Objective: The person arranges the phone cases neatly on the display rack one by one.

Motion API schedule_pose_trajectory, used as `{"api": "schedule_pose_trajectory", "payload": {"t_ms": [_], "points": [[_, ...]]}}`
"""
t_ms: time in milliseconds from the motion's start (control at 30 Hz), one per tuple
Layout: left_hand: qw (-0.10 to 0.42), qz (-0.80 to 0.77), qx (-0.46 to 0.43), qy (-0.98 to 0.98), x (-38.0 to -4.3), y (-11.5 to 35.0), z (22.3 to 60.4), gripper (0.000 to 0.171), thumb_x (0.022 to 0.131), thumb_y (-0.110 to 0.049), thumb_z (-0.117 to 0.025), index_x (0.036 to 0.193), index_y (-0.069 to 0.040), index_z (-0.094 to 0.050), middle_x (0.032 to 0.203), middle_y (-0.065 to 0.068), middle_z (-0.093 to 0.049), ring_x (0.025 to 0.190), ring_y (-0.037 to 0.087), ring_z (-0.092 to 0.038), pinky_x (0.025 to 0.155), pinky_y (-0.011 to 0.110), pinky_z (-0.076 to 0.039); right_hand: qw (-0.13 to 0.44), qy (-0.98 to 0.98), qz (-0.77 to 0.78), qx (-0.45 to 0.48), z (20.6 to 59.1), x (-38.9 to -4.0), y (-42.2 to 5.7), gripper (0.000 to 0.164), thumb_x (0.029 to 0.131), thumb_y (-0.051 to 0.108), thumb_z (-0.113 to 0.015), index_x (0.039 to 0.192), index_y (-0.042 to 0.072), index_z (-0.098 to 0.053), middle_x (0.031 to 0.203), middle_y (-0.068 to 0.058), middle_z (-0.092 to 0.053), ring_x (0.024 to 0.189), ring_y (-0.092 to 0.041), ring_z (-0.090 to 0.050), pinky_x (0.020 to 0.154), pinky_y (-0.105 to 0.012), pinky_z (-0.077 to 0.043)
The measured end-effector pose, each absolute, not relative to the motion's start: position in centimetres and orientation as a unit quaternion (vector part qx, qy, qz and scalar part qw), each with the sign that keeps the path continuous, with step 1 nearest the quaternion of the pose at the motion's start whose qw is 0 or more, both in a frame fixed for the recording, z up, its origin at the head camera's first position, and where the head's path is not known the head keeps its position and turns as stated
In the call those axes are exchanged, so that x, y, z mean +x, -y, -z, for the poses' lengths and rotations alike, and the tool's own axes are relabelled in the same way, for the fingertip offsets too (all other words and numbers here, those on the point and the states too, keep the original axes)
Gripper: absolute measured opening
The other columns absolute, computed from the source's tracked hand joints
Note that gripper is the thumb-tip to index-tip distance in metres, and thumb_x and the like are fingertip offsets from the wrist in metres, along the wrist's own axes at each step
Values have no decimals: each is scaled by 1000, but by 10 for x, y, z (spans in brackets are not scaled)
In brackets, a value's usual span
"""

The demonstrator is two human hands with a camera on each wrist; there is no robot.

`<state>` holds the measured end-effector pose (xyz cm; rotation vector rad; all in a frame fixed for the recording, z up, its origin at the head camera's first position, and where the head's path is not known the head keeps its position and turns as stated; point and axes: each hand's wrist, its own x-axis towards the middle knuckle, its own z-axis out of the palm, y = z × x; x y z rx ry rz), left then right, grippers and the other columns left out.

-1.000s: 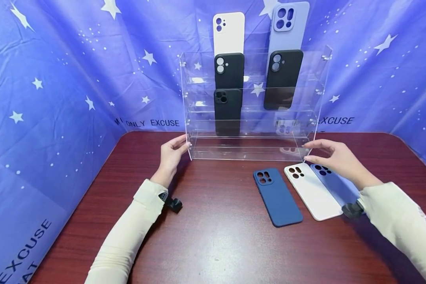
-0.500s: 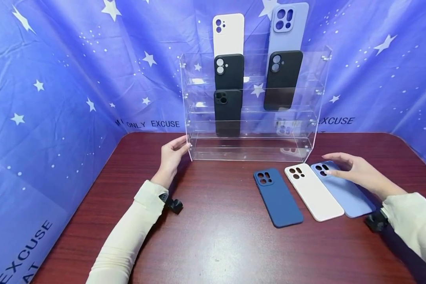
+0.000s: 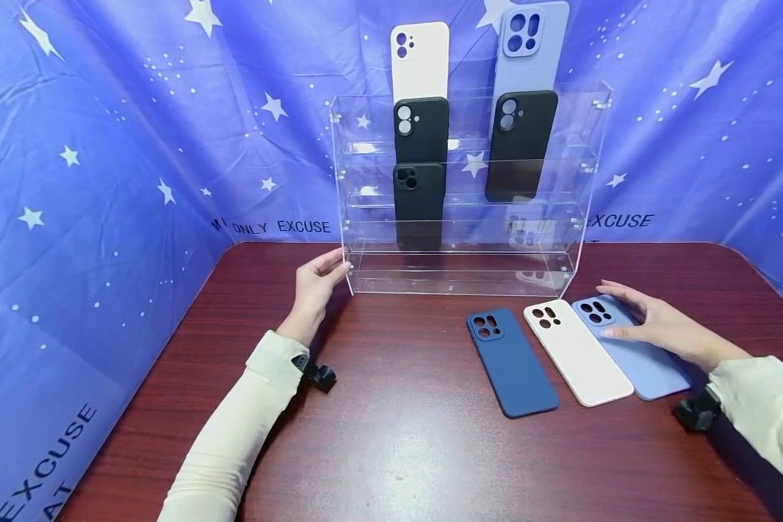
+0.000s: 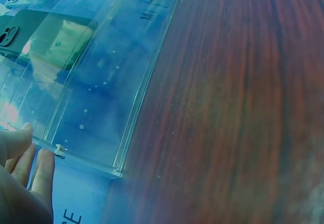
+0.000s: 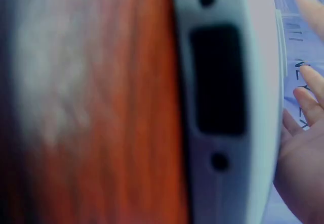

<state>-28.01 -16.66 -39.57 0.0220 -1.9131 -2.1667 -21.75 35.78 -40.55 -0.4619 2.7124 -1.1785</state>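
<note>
My left hand [image 3: 316,286] pinches the lower left side edge of a clear acrylic display rack [image 3: 391,283], thumb in front and fingers behind. In the left wrist view the thumb and fingers [image 4: 43,173] lie on either side of that panel. My right hand [image 3: 668,330] hovers low over a light blue phone case [image 3: 652,366], fingers apart, thumb over the case near its camera cutouts. In the right wrist view that hand's fingers [image 5: 314,85] are loosely spread. Beside it on the table lie a white phone case [image 3: 590,355] and a dark blue phone case [image 3: 515,370].
On the rack's left stand an upright white case [image 3: 420,61] and two black cases [image 3: 424,134]. To the right are a lavender case [image 3: 544,61] and another black case [image 3: 522,145]. A starry blue curtain [image 3: 137,145] backs the dark red wooden table [image 3: 365,435].
My right hand has left the rack's lower right edge and moved down and right to the light blue phone case. The left hand stays at the rack.
</note>
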Motion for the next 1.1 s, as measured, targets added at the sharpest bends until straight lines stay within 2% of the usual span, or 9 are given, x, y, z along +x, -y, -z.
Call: {"api": "schedule_pose_trajectory", "payload": {"t_ms": [133, 367, 567, 733, 833, 933, 1000, 1067, 1100], "points": [[124, 742, 8, 659, -281, 167, 395, 37, 82, 11, -64, 119, 13, -57, 121, 32, -54, 79, -1, -65, 78, 16, -54, 80, -908, 385, -145, 407, -217, -360, 80, 84, 16, -71, 148, 5, -25, 150, -25, -21, 121, 10, -24, 78, -4, -23], [122, 742, 11, 659, -281, 167, 394, 38, 82, 10, -64, 119, 12, -57, 121, 31, -55, 80, -1, -65, 78, 16, -53, 90, -921, 353, -139, 406, -218, -362, 83, 84, 22, -71, 148, 2, -22, 144, -29, -29, 101, 6, -32, 71, -12, -31], [122, 743, 15, 658, -281, 167, 394, 37, 82, 10, -64, 118, 12, -58, 120, 29, -57, 81, 0, -65, 80, 18, -54, 95, -938, 307, -128, 404, -218, -358, 90, 82, 29, -74, 148, 1, -21, 142, -32, -30, 106, -17, -36, 71, -15, -30], [121, 742, 22, 659, -282, 167, 397, 36, 81, 9, -66, 117, 9, -61, 117, 25, -60, 85, 5, -66, 80, 19, -54, 98, -944, 289, -124, 403, -217, -353, 93, 80, 32, -75, 147, -4, -20, 140, -36, -29, 111, -37, -37, 78, -27, -33], [126, 741, 17, 659, -282, 167, 398, 36, 81, 9, -66, 116, 9, -61, 115, 23, -62, 88, 7, -66, 81, 20, -54, 80, -944, 290, -138, 404, -217, -352, 92, 79, 30, -76, 145, -6, -23, 141, -36, -28, 116, -42, -34, 85, -37, -33], [138, 743, 2, 655, -280, 168, 399, 34, 80, 8, -68, 113, 7, -64, 110, 20, -67, 87, 8, -66, 80, 22, -55, 43, -941, 291, -164, 404, -216, -351, 91, 76, 25, -79, 142, -8, -27, 140, -35, -29, 120, -45, -30, 96, -41, -28], [144, 749, -14, 647, -279, 168, 399, 32, 79, 7, -69, 111, 5, -67, 106, 17, -69, 87, 9, -67, 79, 21, -55, 15, -940, 289, -184, 404, -215, -351, 90, 73, 22, -81, 141, -8, -30, 138, -34, -30, 120, -45, -30, 101, -32, -25], [145, 751, -18, 644, -278, 168, 399, 31, 79, 7, -69, 110, 4, -67, 104, 16, -70, 86, 8, -67, 78, 21, -55, -12, -937, 283, -204, 404, -216, -350, 89, 70, 20, -83, 139, -8, -34, 135, -33, -33, 118, -45, -33, 100, -19, -23], [144, 749, -18, 646, -278, 168, 399, 32, 79, 6, -69, 111, 4, -67, 106, 16, -69, 86, 8, -67, 79, 21, -55, -24, -936, 278, -212, 403, -216, -349, 87, 69, 18, -83, 138, -7, -36, 133, -32, -35, 117, -44, -34, 99, -20, -24]]}}
